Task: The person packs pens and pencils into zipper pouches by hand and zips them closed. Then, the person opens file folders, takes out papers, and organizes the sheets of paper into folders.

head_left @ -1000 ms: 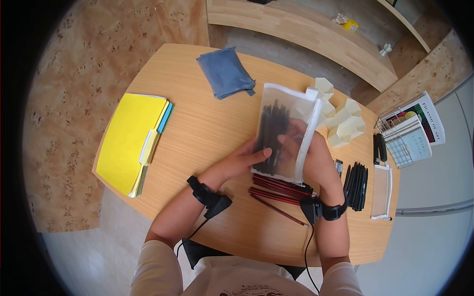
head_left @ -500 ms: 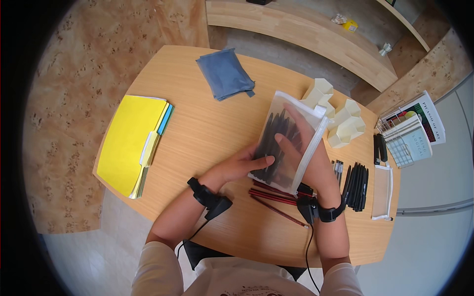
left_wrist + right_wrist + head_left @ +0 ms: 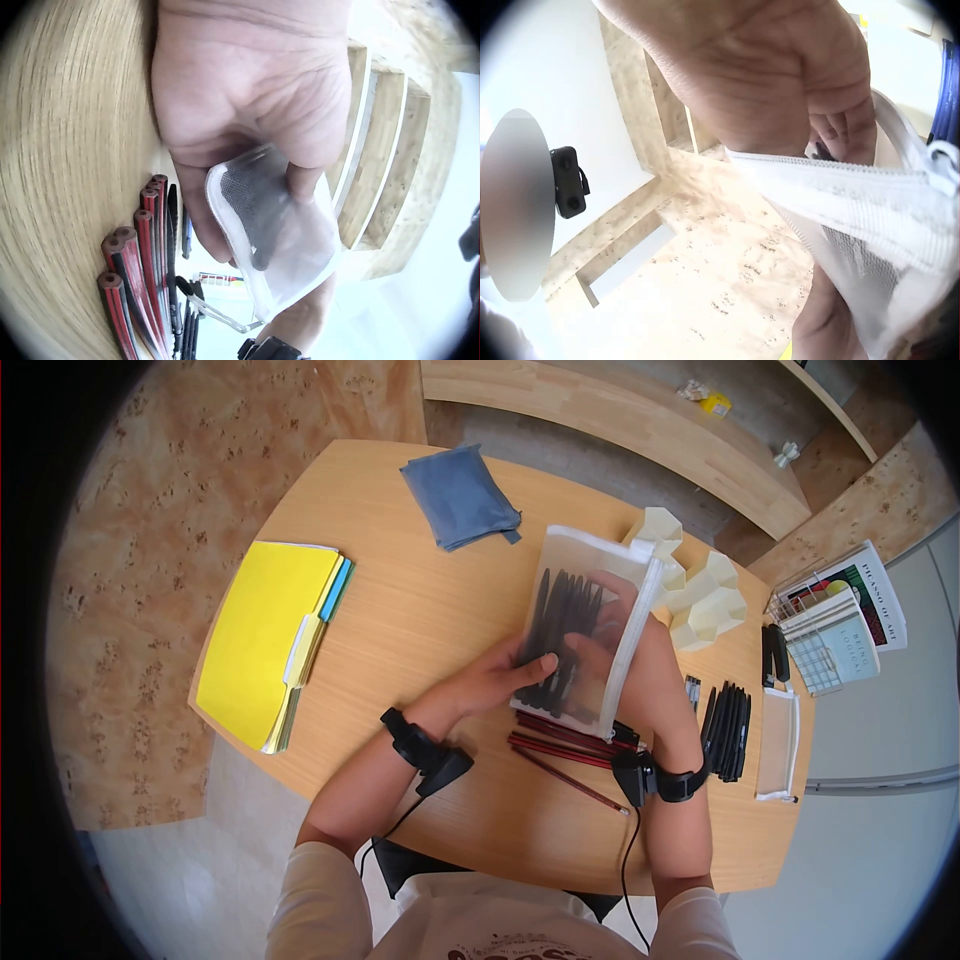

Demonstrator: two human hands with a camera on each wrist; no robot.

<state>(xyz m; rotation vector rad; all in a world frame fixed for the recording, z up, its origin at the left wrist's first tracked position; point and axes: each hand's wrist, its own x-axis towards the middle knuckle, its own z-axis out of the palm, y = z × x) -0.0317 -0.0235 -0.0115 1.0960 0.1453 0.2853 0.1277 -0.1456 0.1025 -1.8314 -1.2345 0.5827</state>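
A clear mesh zip pouch (image 3: 622, 565) with a white zipper edge is held up over the table, its zip open. Inside, a bundle of black pens (image 3: 560, 610) shows through the mesh. My left hand (image 3: 500, 678) grips the pouch from its left side, thumb in front and fingers behind it. Through the zip opening on the right, my right hand (image 3: 645, 675) reaches into the pouch, thumb and fingers beside the pens. The mesh blurs those fingers, and I cannot tell whether they grip any pens. Beneath the pouch lie several dark red pencils (image 3: 565, 750).
Right of my right arm lie more black pens (image 3: 727, 730) and a flat mesh pouch (image 3: 776, 745). Cream hexagonal holders (image 3: 708, 600) stand behind, near a wire rack (image 3: 815, 660) with books. Yellow folders (image 3: 265, 640) lie at left, a blue-grey pouch (image 3: 460, 498) at the back.
The pouch swung right and tilted, then came back more upright. My right hand stays inside it throughout, and my left hand keeps its grip.
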